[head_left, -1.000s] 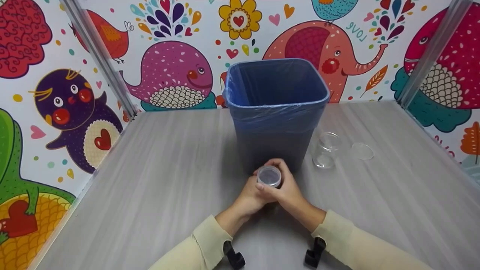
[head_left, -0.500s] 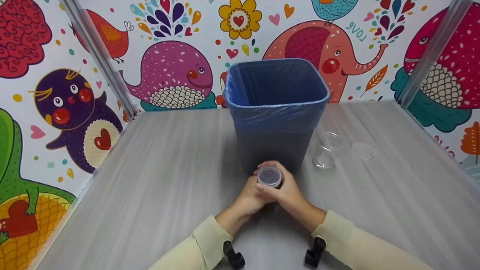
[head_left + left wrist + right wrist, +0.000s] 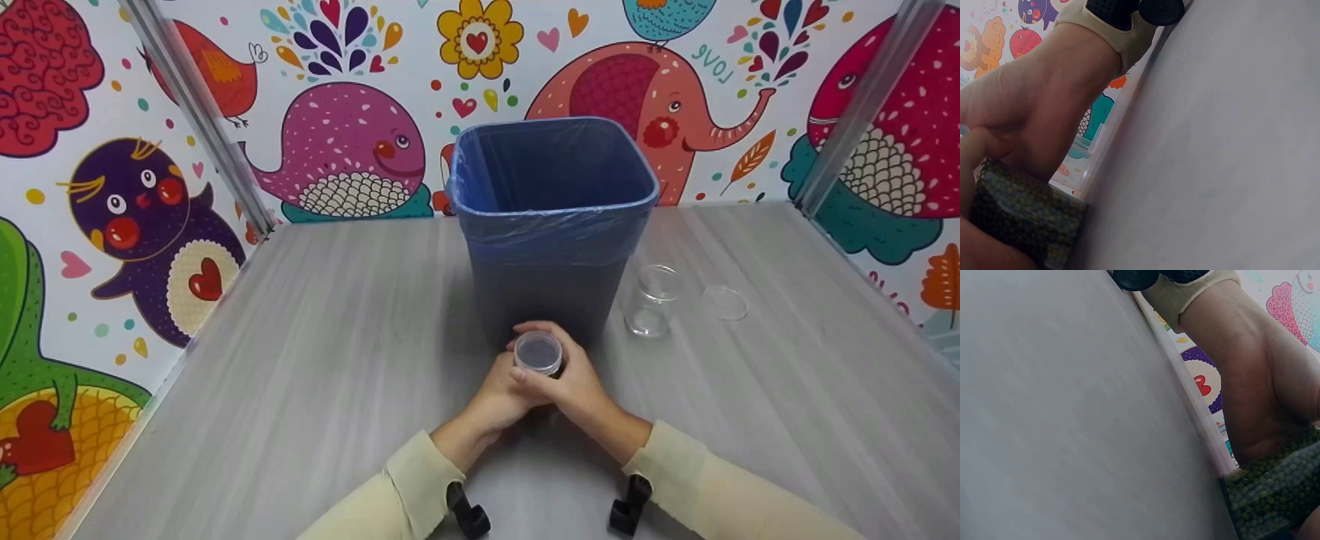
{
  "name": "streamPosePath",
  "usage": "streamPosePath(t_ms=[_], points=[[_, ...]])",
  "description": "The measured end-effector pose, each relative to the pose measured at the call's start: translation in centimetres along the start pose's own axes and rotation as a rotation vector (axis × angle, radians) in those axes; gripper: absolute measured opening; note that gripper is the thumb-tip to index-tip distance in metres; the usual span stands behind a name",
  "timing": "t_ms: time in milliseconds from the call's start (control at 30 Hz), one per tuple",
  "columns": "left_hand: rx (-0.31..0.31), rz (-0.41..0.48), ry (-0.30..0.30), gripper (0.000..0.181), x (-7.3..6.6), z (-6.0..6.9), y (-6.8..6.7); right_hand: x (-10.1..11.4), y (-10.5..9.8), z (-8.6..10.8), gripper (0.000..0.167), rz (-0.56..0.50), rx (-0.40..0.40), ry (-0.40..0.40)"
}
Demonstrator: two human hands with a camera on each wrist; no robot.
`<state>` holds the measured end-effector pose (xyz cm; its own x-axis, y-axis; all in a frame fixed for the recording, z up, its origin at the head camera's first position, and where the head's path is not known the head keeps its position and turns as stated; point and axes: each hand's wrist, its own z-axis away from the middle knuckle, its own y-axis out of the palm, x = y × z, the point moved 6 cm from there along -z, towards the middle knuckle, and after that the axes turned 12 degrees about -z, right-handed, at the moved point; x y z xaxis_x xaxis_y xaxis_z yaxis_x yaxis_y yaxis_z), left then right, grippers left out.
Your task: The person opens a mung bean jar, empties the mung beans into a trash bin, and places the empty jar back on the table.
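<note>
My left hand [image 3: 501, 390] holds the body of a clear jar, low in front of the bin. Small green beans, which look like mung beans, pack the jar [image 3: 1027, 219]; its side also shows in the right wrist view. Around the top of that jar curls my right hand [image 3: 579, 379], its thumb and fingers on the edge of the clear lid [image 3: 538, 351]. The lid sits on the jar, facing up. The jar stands upright with its base at the tabletop. In the head view the hands hide most of the jar's body.
A grey bin [image 3: 551, 277] lined with a blue bag stands just beyond my hands. Right of it are a second clear jar [image 3: 649, 319], uncovered, and a thin clear disc [image 3: 725, 303] like a lid, lying flat. Patterned walls enclose the grey table [image 3: 337, 337].
The right hand's fingers have slid slightly to the left around the lid's far edge. The left hand, the jar and everything on the table stay in place.
</note>
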<state>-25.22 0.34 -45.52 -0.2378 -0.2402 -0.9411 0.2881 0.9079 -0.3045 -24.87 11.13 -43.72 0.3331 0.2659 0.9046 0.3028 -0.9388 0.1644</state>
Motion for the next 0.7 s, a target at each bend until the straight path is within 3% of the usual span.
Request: streamPosePath(t_ms=[167,367,700], points=[[0.001,-0.014,-0.006,0.055,-0.11,-0.03,0.01,-0.01,0.01,0.04,0.068,-0.050,-0.018,0.008],[0.015,-0.060,-0.061,0.057,-0.15,-0.05,0.02,-0.13,0.04,0.16,0.064,-0.108,-0.046,0.048],[0.016,-0.052,-0.059,0.061,-0.11,0.08,0.00,-0.13,-0.01,0.15,0.057,-0.077,-0.041,0.050]])
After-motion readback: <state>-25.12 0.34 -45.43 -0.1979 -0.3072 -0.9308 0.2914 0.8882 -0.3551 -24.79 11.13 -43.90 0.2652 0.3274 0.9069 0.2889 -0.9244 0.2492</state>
